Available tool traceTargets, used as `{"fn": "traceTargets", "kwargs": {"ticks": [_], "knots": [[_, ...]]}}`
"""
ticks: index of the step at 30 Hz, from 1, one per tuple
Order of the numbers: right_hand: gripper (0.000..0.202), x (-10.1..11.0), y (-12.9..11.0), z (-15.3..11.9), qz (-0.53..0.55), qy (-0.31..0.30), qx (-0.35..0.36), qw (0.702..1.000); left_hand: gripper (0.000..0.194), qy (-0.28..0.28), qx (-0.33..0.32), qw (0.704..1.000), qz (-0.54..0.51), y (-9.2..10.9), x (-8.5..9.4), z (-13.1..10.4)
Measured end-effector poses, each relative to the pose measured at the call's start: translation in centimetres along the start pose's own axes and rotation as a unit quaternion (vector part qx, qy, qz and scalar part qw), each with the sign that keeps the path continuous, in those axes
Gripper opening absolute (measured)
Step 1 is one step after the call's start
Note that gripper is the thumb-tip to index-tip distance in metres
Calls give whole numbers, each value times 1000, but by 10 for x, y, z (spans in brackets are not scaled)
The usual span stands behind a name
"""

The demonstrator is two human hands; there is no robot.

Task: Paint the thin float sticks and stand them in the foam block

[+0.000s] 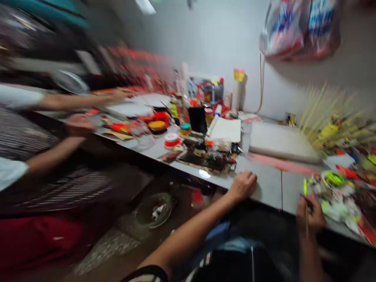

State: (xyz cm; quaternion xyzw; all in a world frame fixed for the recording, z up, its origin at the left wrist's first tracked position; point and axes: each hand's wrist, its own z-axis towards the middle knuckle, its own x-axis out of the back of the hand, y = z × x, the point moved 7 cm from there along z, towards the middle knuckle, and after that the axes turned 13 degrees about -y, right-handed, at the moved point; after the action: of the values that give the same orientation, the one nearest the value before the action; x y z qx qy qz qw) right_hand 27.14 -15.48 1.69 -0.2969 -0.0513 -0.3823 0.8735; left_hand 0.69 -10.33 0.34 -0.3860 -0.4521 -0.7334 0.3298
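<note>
My left hand [243, 185] rests on the front edge of the white tabletop [266, 186], its fingers curled in and no object showing in them. To its right, at the same edge, my right hand [311, 214] is closed on a thin stick [307, 223]. The stick stands nearly upright and carries a bright yellow-green piece [305, 187] at its upper end. Just beyond that hand lie crumpled clear wraps with a yellow-green lump [334, 178]. A pale board [283, 141] lies flat farther back.
Many thin sticks [320, 113] fan out at the right. A dark tray of tools [202, 156], jars and lids [172, 140] crowd the middle. A co-worker's arms [73, 101] reach over the table at left. A basin [155, 210] sits on the floor; plastic bags [299, 31] hang on the wall.
</note>
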Motion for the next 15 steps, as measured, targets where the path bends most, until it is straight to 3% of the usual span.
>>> {"fn": "traceTargets", "kwargs": {"ticks": [5, 8, 12, 15], "knots": [[28, -13, 19, -2, -66, -49, -18, 996, 25, -23, 25, 992, -120, -25, -14, 1], [25, -15, 21, -3, -73, -60, -17, 995, 26, -65, 12, 984, -164, -22, -31, -13], [19, -13, 13, -2, -64, -50, 0, 997, 20, -170, -14, 965, -197, 5, -81, -55], [14, -13, 9, -1, -61, -47, 11, 997, 32, -222, 38, 951, -213, 11, -126, -80]]}}
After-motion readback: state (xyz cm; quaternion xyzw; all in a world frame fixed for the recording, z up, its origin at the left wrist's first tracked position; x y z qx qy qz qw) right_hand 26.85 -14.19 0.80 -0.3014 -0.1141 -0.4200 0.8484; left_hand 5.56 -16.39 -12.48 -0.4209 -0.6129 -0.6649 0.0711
